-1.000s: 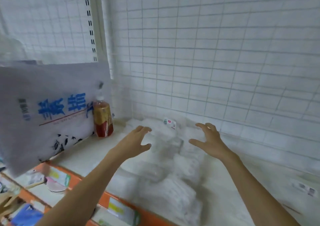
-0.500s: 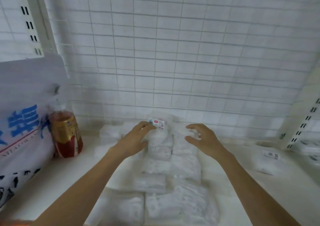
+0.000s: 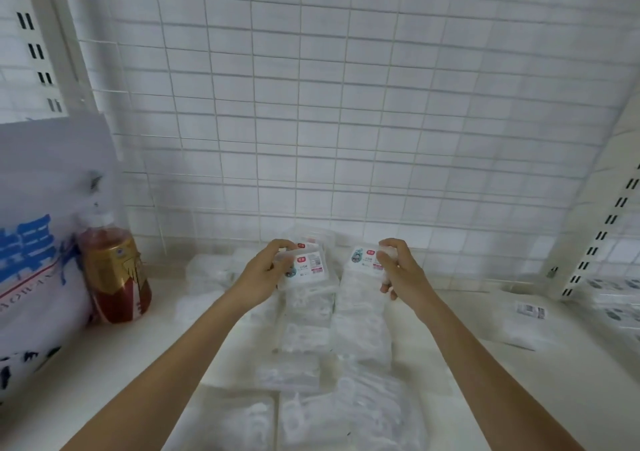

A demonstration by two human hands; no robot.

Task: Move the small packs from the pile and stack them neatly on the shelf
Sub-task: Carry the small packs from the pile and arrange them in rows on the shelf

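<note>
White wire-grid back panel [image 3: 346, 104] over white tile closes off the rear; slotted cream uprights stand at left [image 3: 38, 45] and right [image 3: 599, 229]. Cream flat shelf surface [image 3: 114, 357] runs the full width, matte and lightly scuffed.

Left end: large white plastic bag with blue lettering [image 3: 31, 260] leans upright, and a clear bottle of red-brown drink with a gold label [image 3: 112, 270] stands just beside it.

Centre: pile of small clear plastic packs with white contents [image 3: 329, 364], loosely heaped from the near edge back to the grid. Edges blurred, count unclear. One loose barcode-labelled clear pack [image 3: 519, 326] lies well apart on the right; more packs sit past the right upright on the next bay, blurred.

Left hand [image 3: 263, 274]: fingers curled round a small clear pack with a red-and-white label [image 3: 308, 269], raised at the rear of the pile.

Right hand [image 3: 401, 270]: fingers closed on a second small labelled pack [image 3: 363, 258], same height, just beside the first. Whether the two touch, cannot tell.
</note>
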